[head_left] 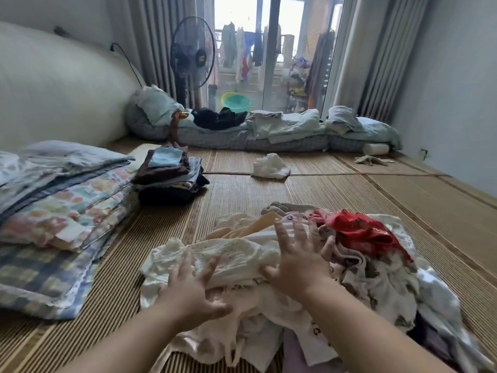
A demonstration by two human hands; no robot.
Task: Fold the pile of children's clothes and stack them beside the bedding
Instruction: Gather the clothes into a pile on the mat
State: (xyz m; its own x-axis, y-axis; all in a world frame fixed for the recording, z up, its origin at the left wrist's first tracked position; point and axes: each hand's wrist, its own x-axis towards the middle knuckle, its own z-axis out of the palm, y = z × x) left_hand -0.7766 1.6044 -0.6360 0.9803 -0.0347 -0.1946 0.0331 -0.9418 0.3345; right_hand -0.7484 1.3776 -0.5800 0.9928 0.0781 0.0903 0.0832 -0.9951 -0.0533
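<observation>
A loose pile of children's clothes (376,275) lies on the woven mat in front of me, with a red garment (357,230) on its far right. On top, at the near left, lies a cream dotted garment (228,254). My left hand (193,289) presses flat on it with spread fingers. My right hand (298,254) also lies spread and open on the pile's middle. A stack of folded clothes (169,176) stands at the left, beside folded patterned bedding (67,211).
A white crumpled cloth (270,166) lies alone on the mat (349,189) further ahead. Along the far edge runs a thin mattress with bedding (282,130). A standing fan (192,57) and a glass balcony door are behind it.
</observation>
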